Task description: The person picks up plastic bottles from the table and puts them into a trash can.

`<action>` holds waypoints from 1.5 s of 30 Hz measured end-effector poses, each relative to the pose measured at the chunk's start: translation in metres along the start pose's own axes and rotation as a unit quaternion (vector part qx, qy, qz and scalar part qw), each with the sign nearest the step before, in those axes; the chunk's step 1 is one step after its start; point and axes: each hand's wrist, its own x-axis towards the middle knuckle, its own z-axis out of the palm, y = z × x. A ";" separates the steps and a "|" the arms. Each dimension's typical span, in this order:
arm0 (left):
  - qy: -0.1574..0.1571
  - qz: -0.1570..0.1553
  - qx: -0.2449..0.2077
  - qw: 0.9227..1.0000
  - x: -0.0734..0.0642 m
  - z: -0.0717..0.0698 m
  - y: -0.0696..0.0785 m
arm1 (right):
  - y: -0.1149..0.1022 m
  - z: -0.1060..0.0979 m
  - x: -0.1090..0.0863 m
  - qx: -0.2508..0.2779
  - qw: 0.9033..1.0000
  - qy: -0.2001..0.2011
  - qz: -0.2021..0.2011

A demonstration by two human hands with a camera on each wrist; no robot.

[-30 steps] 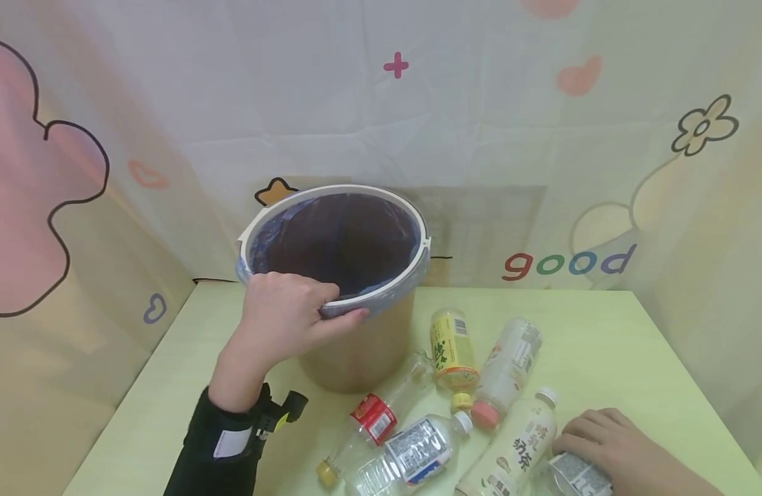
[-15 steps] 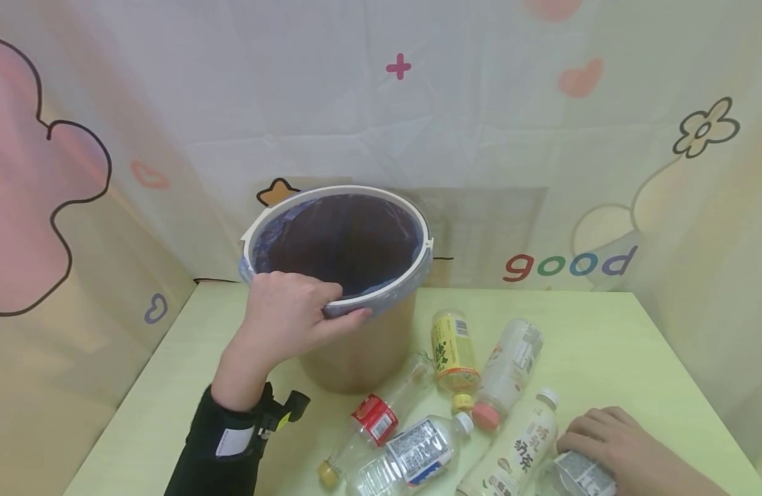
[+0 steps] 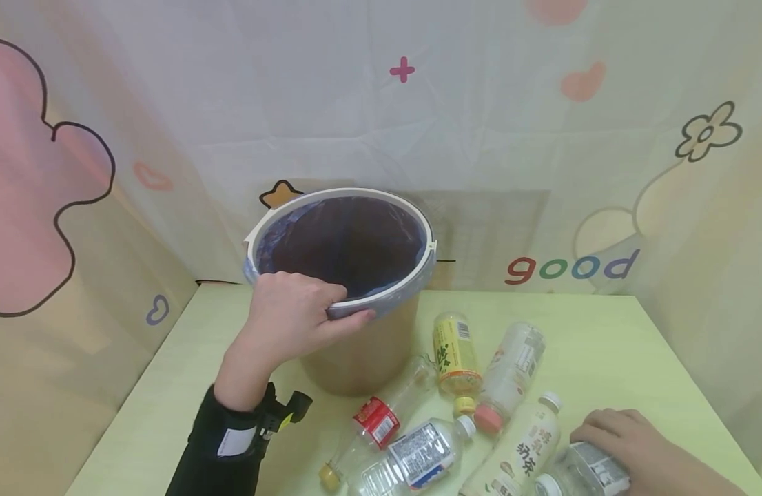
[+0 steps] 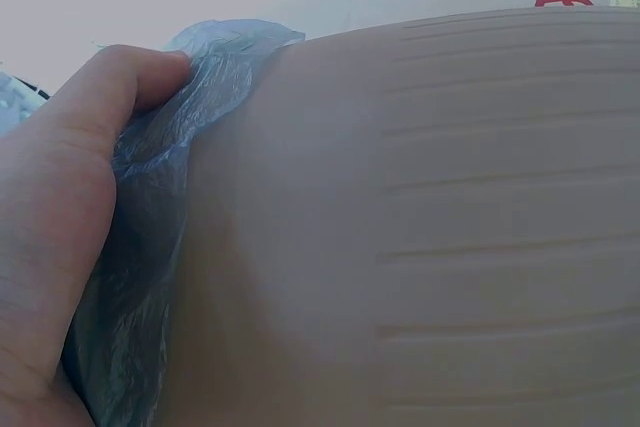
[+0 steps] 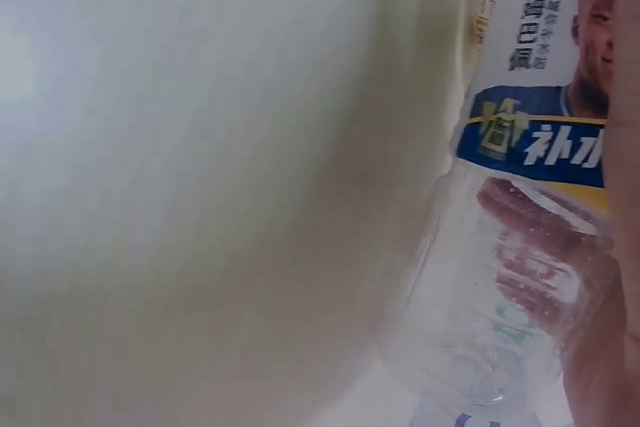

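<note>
A tan trash bin (image 3: 365,358) with a white rim and a bluish plastic bag (image 3: 402,293) stands at the middle back in the head view. My left hand (image 3: 291,313) grips its front-left rim, thumb outside over the bag, fingers hidden inside. In the left wrist view the thumb (image 4: 150,72) presses the bag (image 4: 215,77). At the lower right, my right hand (image 3: 635,441) grips a clear plastic bottle (image 3: 582,468) with a white cap. The right wrist view shows that bottle's blue and yellow label (image 5: 530,132) and, through its wall, curled fingers.
Several bottles lie on the pale green table (image 3: 604,337): red-labelled (image 3: 377,420), clear white-capped (image 3: 421,455), yellow-labelled (image 3: 455,348), pink-capped (image 3: 514,365) and cream milk tea (image 3: 520,448). A printed curtain (image 3: 480,138) hangs behind and at both sides.
My right hand has moved slightly right, and the bottle in it has turned so its white cap shows. The left hand keeps its grip on the rim. The view has shifted slightly.
</note>
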 end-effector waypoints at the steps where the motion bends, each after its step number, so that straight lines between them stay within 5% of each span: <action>1: 0.001 0.001 0.000 1.000 0.000 0.000 0.000 | 0.001 -0.001 0.000 0.000 1.000 -0.002 0.000; 9: 0.010 0.002 -0.002 1.000 0.001 0.001 0.001 | -0.006 -0.037 0.017 0.023 0.998 -0.014 0.050; 17: 0.011 0.002 0.000 1.000 0.001 0.003 0.002 | -0.007 -0.067 0.053 0.016 0.996 0.080 -0.043; 23: 0.023 0.006 0.001 1.000 0.001 0.004 0.002 | -0.015 -0.091 0.083 0.053 0.996 0.061 -0.024; 31: 0.022 0.008 -0.002 1.000 0.000 0.004 0.004 | -0.024 -0.124 0.120 0.045 0.992 0.112 -0.043; 45: 0.016 -0.003 0.000 1.000 0.000 0.001 0.001 | -0.035 -0.163 0.226 0.043 0.985 0.162 -0.032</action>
